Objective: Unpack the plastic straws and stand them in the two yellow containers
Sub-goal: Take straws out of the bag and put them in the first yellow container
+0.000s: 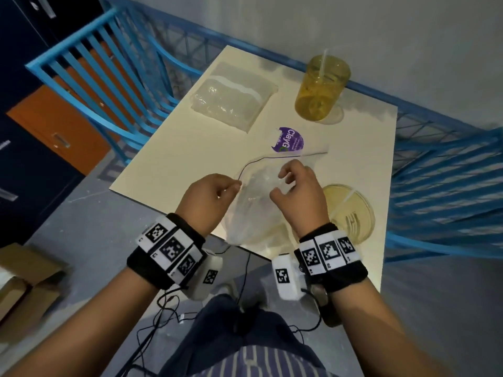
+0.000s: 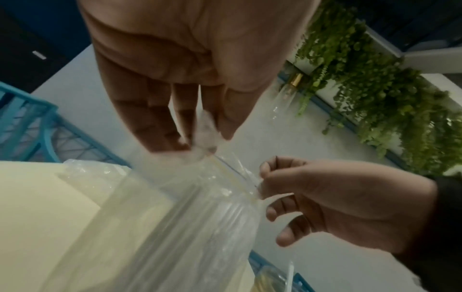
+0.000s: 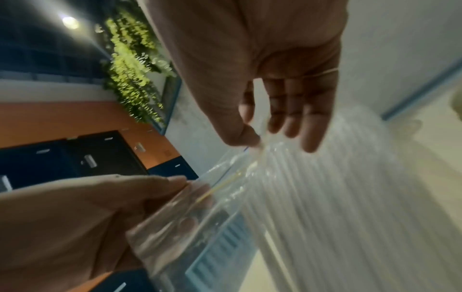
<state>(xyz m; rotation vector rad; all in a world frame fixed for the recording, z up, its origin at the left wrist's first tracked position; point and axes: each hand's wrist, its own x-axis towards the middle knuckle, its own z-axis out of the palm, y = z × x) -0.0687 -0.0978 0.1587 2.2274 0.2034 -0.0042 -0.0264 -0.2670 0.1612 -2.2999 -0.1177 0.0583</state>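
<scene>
Both my left hand [image 1: 211, 193] and right hand [image 1: 298, 191] pinch the straw bag's [image 1: 255, 210] mouth, spreading it for reaching inside.

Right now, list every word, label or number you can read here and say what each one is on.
"ClayG": white letters on the purple round label lying on the table; the word is cut off at its edge.
Smaller white print beside it on the same label: too small to read.
Square black-and-white marker codes on both wristbands: patterns only, no words.
Both wrist views: no text.
</scene>
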